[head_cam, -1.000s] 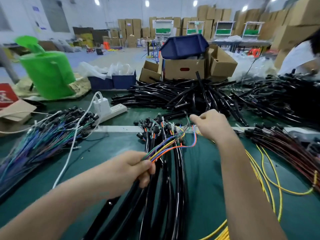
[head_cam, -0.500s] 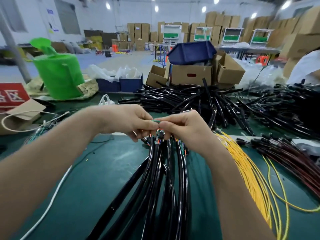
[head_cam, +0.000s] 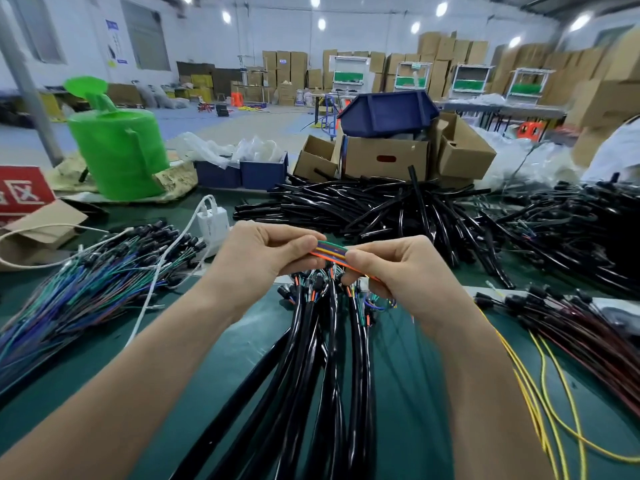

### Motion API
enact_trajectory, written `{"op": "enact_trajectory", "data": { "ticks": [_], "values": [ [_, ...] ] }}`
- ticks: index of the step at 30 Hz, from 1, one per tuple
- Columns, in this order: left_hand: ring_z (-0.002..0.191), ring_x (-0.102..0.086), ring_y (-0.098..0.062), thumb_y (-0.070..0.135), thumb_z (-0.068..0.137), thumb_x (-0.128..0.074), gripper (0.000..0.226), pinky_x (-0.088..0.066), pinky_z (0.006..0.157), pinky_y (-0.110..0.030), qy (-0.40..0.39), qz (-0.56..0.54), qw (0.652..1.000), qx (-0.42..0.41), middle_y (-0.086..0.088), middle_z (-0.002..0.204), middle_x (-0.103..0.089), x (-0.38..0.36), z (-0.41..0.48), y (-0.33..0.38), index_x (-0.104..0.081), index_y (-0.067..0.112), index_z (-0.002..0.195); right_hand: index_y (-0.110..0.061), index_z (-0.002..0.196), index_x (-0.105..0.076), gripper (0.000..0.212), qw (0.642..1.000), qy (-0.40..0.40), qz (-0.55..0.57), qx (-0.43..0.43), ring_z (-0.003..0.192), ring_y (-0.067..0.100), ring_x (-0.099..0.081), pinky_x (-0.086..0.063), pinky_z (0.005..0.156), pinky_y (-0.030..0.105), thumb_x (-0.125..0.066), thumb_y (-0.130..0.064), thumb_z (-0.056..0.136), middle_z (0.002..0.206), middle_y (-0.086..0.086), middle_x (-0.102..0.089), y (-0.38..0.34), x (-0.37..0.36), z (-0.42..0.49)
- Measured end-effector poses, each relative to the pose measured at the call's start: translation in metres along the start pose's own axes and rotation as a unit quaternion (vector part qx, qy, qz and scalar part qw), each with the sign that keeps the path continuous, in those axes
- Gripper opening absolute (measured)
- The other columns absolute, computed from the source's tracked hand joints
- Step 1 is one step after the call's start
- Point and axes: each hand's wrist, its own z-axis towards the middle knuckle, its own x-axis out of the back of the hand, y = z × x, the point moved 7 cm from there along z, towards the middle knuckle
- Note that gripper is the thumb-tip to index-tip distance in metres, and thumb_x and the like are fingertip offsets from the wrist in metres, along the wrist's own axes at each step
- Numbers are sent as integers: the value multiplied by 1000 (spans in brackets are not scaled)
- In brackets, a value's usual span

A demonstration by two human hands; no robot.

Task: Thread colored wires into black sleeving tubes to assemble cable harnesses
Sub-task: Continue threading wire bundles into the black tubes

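Mid-task. Colored wires (head_cam: 330, 252) pinched flat betw. left hand (head_cam: 263, 252) and right hand (head_cam: 391, 268), held just above sleeved harnesses (head_cam: 322, 358) piled on tabletop (head_cam: 221, 341): many done. Loose black tubes (head_cam: 374, 209) behind, unsleeved wire heap (head_cam: 86, 289) at left: prob. plenty left. Wire ends hidden by fingers; unclear whether any tube is on this bundle.

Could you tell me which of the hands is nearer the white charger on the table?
Left. The left hand sits just right of the white charger; the right hand is farther right, beyond the left hand.
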Motion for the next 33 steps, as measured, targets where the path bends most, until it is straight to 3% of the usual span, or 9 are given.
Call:
{"op": "enact_trajectory", "data": {
  "ticks": [4, 7, 11, 15, 20, 23, 27, 31, 33],
  "values": [
    [66, -72, -17, 0, 80, -62, 14, -54, 61, -14, -46, 37, 998, -1, -11, 74, -74, -11, -3, 4, -74, 7, 79, -18, 100, -72, 18, 996, 21, -80, 36, 41, 4, -46, -35, 45, 12, -69, -11, 84, 60, -1, -68, -11, -9, -4],
    [63, -70, -10, 11, 72, -67, 11, -52, 59, -11, -62, 56, 996, 37, -6, 71, -74, -4, -1, 7, -77, 14, 72, -23, 95, -72, 18, 983, 41, -158, 89, 59, 2, -63, -45, 56, 10, -75, -17, 78, 69, -4, -71, -22, -17, -8],
    [62, -67, -4, 18, 63, -67, 14, -50, 58, -8, -84, 46, 991, 96, -2, 69, -72, 8, 4, 6, -79, 15, 71, -21, 101, -74, 25, 975, 15, -175, 134, 76, 0, -67, -52, 74, 15, -76, -14, 78, 83, -6, -74, -31, -21, -8],
    [66, -70, -9, 18, 61, -68, 14, -51, 59, -9, -76, 32, 992, 95, -7, 74, -74, 9, 6, 2, -78, 15, 72, -18, 100, -75, 21, 965, 43, -190, 174, 73, 7, -67, -51, 70, 17, -75, -13, 80, 82, -3, -75, -34, -19, -6],
    [75, -72, -14, 17, 64, -68, 17, -53, 65, -12, -14, -68, 997, 38, -8, 81, -75, 9, 10, 1, -78, 16, 77, -17, 95, -77, 18, 975, 100, -133, 150, 54, -6, -54, -38, 58, 6, -77, -12, 78, 69, -11, -72, -28, -2, 0],
    [68, -70, -8, 15, 62, -71, 14, -55, 64, -13, 4, -233, 965, 121, -5, 74, -74, 4, 10, -17, -79, 13, 73, -24, 90, -77, 18, 983, 93, -75, 138, 47, -2, -46, -35, 52, 10, -76, -12, 77, 57, -12, -66, -24, 9, 0],
    [66, -69, -12, 4, 25, -95, 59, -55, 54, -15, -49, -384, 898, 207, -11, 75, -69, -15, 4, -26, -77, 3, 81, -29, 85, -76, 18, 988, 66, -46, 133, 47, 3, -43, -36, 49, 17, -77, -12, 77, 63, -1, -70, -25, 10, 1],
    [64, -68, -12, -1, 27, -93, 63, -54, 51, -15, -69, -448, 862, 229, -11, 75, -66, -23, 1, -23, -76, 1, 87, -28, 86, -76, 19, 990, 55, -35, 129, 49, 9, -44, -39, 50, 27, -75, -11, 78, 66, 5, -70, -24, 7, 1],
    [64, -68, -13, -4, 29, -92, 63, -54, 52, -16, -78, -480, 842, 233, -13, 76, -65, -27, -1, -21, -75, 0, 90, -28, 87, -77, 19, 990, 50, -29, 130, 50, 7, -45, -40, 50, 23, -75, -11, 79, 65, -1, -71, -25, 6, 1]
  ]
}}
